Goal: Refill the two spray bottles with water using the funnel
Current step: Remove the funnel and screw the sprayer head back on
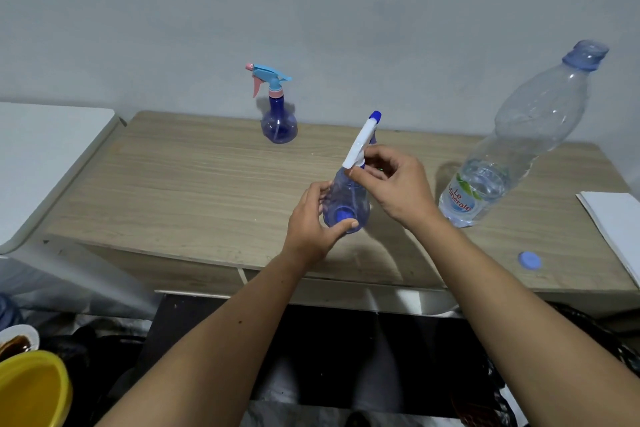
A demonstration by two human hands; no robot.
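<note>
Okay, both my hands are up over the wooden table (194, 184) and I've got the near spray bottle (346, 199) between them. My left hand (313, 218) is wrapped around its round blue-tinted body, thumb pressed across the front near the base and the other fingers curled round the far side, so that hand is closed on the bottle. My right hand (393, 184) is pinched at the neck, thumb and fingers closed right under the white trigger head (362, 139), which tilts up and away from me with its dark blue nozzle tip at the top. The bottle sits tilted in my grip, just above the tabletop; whether its base touches the wood, I can't tell. Through the clear body I can see a blue piece down near the bottom. Further back, close to the wall, the second spray bottle (278, 118) stands upright on the table, blue body, light blue and pink trigger head still on it, nozzle pointing left. Off to my right stands the big water bottle (512, 139), open at the top, with water only in its lower part and a label I can partly read. Its blue cap (530, 260) lies flat on the table nearer to me, well apart from it. At the far right edge there's a white sheet (614, 218). Down at lower left, below the table, a yellow bowl (33, 388) pokes into view.
</note>
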